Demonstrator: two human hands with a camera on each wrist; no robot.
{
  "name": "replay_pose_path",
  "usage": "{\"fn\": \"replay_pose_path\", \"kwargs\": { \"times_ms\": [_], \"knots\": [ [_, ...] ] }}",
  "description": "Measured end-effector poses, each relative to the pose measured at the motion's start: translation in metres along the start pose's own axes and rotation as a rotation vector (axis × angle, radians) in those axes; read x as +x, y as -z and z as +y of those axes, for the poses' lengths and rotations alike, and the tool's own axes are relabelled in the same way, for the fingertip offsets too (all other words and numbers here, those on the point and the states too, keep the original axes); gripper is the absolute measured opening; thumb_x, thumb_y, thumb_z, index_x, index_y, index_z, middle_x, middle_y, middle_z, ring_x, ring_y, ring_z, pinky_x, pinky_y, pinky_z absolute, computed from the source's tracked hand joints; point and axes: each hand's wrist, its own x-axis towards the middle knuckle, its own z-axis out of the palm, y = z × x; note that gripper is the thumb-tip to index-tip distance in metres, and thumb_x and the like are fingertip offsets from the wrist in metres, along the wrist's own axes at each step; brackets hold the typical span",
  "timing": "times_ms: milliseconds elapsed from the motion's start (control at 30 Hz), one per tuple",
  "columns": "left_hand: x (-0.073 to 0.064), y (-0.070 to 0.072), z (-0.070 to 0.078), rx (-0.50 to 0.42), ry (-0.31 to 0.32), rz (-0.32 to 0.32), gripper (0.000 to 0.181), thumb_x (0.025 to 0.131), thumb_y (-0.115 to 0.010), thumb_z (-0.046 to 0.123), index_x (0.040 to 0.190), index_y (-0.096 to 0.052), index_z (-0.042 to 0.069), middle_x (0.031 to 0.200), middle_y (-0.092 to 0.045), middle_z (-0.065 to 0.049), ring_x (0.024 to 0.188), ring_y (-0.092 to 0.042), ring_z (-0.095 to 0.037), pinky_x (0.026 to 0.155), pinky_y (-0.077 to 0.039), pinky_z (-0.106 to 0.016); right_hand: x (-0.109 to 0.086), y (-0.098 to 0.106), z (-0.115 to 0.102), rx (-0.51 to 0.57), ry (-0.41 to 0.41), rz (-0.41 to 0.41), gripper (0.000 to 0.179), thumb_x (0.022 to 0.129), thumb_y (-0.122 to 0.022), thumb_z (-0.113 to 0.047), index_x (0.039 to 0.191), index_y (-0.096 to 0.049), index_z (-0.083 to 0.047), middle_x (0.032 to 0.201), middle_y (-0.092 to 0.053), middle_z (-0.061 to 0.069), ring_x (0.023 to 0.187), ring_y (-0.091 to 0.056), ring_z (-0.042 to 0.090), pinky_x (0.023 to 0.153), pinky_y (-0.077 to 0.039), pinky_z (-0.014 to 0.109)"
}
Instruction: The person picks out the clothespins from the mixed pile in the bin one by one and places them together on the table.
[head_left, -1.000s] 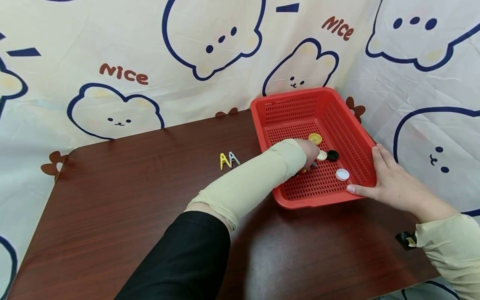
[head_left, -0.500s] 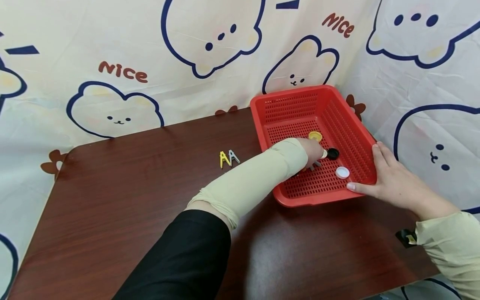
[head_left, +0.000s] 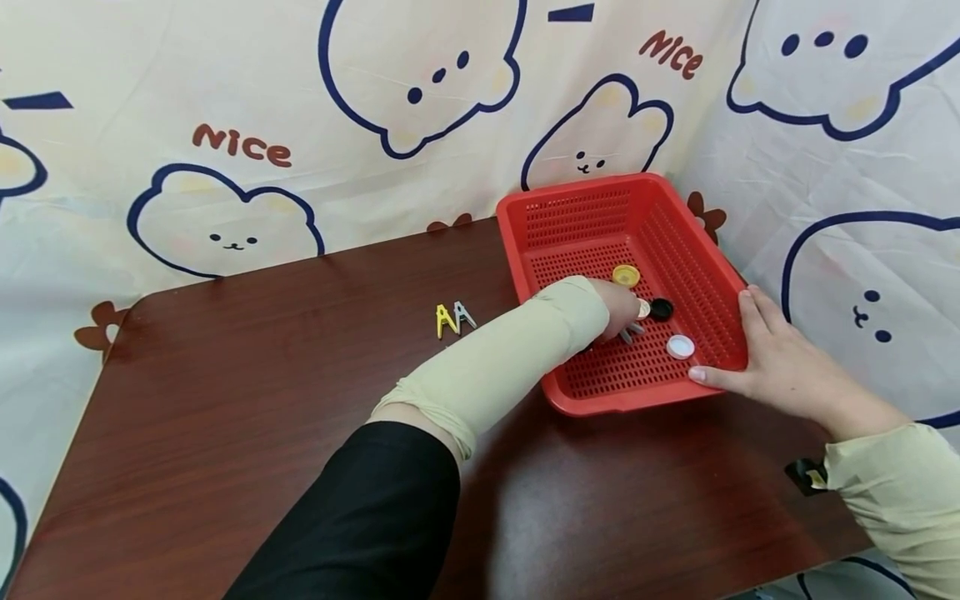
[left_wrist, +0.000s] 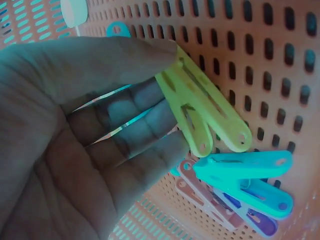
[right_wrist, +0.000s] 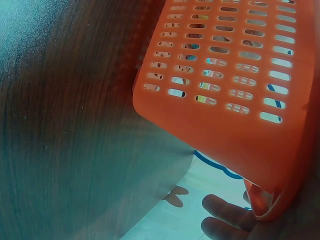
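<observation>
My left hand (head_left: 617, 310) reaches into the red perforated basket (head_left: 592, 406). In the left wrist view its thumb and fingers pinch one end of a yellow clothespin (left_wrist: 212, 107). Below that clip lie a turquoise clothespin (left_wrist: 245, 172), a pink one (left_wrist: 200, 195) and a purple one (left_wrist: 261, 220). Grey clip legs (head_left: 632, 333) show beside the hand in the head view. My right hand (head_left: 795, 362) grips the basket's near right corner, its thumb over the front rim and its fingers along the right side.
A yellow cap (head_left: 626, 276), a cream cap (head_left: 643, 309), a black cap (head_left: 661, 310) and a white cap (head_left: 680, 347) lie in the basket. Yellow (head_left: 445, 321) and grey clothespins (head_left: 463, 314) stand side by side on the brown table (head_left: 285, 392). Printed cloth (head_left: 420, 200) hangs behind.
Inside the basket my left hand shifts slightly, and more of the grey clip comes into view beside it. My right hand stays on the basket's corner. The head view shifts a little.
</observation>
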Motion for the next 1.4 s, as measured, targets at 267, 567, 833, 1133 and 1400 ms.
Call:
{"fn": "replay_pose_path", "kwargs": {
  "times_ms": [267, 567, 833, 1133, 1400],
  "knots": [
    [-0.027, 0.001, -0.002, 0.387, -0.155, 0.123, 0.018, 0.107, -0.05, 0.012, 0.122, -0.061, 0.016, 0.108, -0.055, 0.001, 0.086, -0.04, -0.013, 0.073, -0.031, -0.026, 0.0, 0.001, 0.0, -0.013, -0.004, -0.001, 0.138, 0.082, -0.079, -0.062, 0.157, 0.012, 0.01, 0.16, 0.002, 0.04, 0.132, -0.024, 0.064, 0.094, -0.038, 0.079],
    [-0.008, 0.002, -0.014, 0.197, -0.262, 0.17, 0.029, 0.109, -0.044, 0.011, 0.081, -0.049, 0.017, 0.071, -0.035, 0.003, 0.062, -0.026, -0.01, 0.061, -0.026, -0.024, 0.0, 0.002, -0.003, 0.004, -0.005, -0.01, 0.139, 0.081, -0.079, -0.062, 0.158, 0.012, 0.008, 0.16, 0.001, 0.039, 0.13, -0.027, 0.063, 0.091, -0.042, 0.078],
    [-0.023, 0.012, -0.02, -0.229, -0.432, 0.128, 0.029, 0.106, -0.046, 0.001, 0.079, -0.049, 0.01, 0.074, -0.042, -0.002, 0.058, -0.03, -0.011, 0.061, -0.031, -0.026, 0.0, 0.002, -0.004, 0.004, -0.008, -0.01, 0.139, 0.08, -0.08, -0.061, 0.157, 0.011, 0.009, 0.158, 0.0, 0.04, 0.128, -0.028, 0.062, 0.089, -0.045, 0.076],
    [-0.04, 0.018, -0.022, -0.774, -0.461, 0.024, 0.017, 0.106, -0.047, -0.003, 0.093, -0.058, -0.003, 0.087, -0.062, -0.016, 0.069, -0.057, -0.019, 0.064, -0.049, -0.03, -0.003, 0.0, -0.002, 0.006, 0.001, 0.001, 0.139, 0.08, -0.081, -0.059, 0.157, 0.011, 0.011, 0.157, -0.001, 0.041, 0.128, -0.028, 0.063, 0.089, -0.044, 0.077],
    [-0.047, 0.022, -0.033, -1.112, -0.552, 0.02, 0.016, 0.106, -0.048, -0.003, 0.098, -0.06, -0.01, 0.096, -0.066, -0.024, 0.086, -0.066, -0.03, 0.074, -0.058, -0.032, -0.002, -0.001, -0.002, -0.01, 0.005, 0.006, 0.138, 0.081, -0.08, -0.06, 0.156, 0.011, 0.012, 0.158, 0.0, 0.042, 0.13, -0.025, 0.064, 0.092, -0.04, 0.079]
  ]
}}
